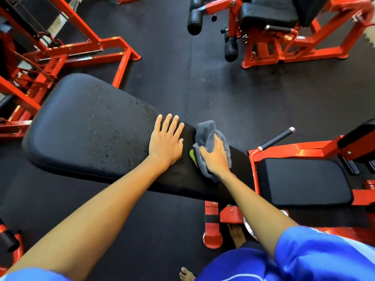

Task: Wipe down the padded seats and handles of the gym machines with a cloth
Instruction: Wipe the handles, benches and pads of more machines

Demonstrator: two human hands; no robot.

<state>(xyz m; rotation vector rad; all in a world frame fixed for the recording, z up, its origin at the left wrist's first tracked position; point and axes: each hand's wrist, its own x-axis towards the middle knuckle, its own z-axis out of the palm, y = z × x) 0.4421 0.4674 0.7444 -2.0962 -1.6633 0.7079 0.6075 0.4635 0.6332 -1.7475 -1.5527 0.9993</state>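
Note:
A long black padded backrest (89, 126) of a red-framed bench runs from the left towards the lower right, its surface speckled with droplets. My left hand (165, 141) lies flat on the pad with fingers straight and spread. Just to its right, my right hand (215, 156) holds a crumpled grey cloth (207, 132) against the narrow end of the pad; a yellow-green patch shows at the cloth's left edge. A black seat pad (302, 181) sits to the right of that hand. A black handle with a chrome tip (277, 138) sticks out beyond the seat.
Red machine frames (60, 53) stand at the left. A second machine with black roller pads (194, 21) and a seat (267, 13) stands at the far right. Dark rubber floor (203, 88) lies between them. My bare feet (236, 234) are below the bench.

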